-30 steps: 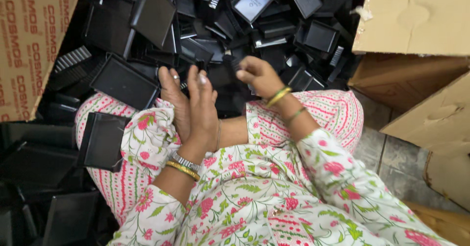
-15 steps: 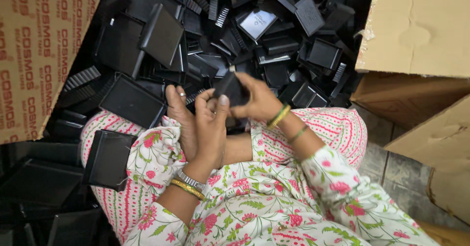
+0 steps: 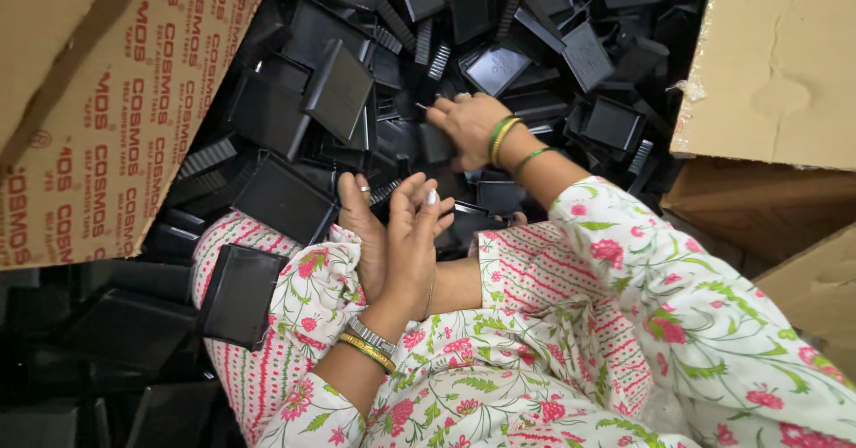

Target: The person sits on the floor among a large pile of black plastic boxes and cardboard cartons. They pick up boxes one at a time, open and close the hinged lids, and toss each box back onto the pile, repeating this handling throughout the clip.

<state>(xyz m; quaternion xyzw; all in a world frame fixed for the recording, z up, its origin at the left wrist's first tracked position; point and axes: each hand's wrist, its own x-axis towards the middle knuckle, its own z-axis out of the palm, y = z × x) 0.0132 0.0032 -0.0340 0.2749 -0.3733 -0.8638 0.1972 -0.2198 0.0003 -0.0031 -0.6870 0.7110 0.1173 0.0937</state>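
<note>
While your right hand (image 3: 468, 127) grips a small black part (image 3: 437, 142) in the heap of black trays (image 3: 339, 87), your left hand (image 3: 401, 238) waits open nearby; loose pieces may slide.

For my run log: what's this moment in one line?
right hand: reaching into black parts | left hand: open over lap, empty | box flap: left
</note>
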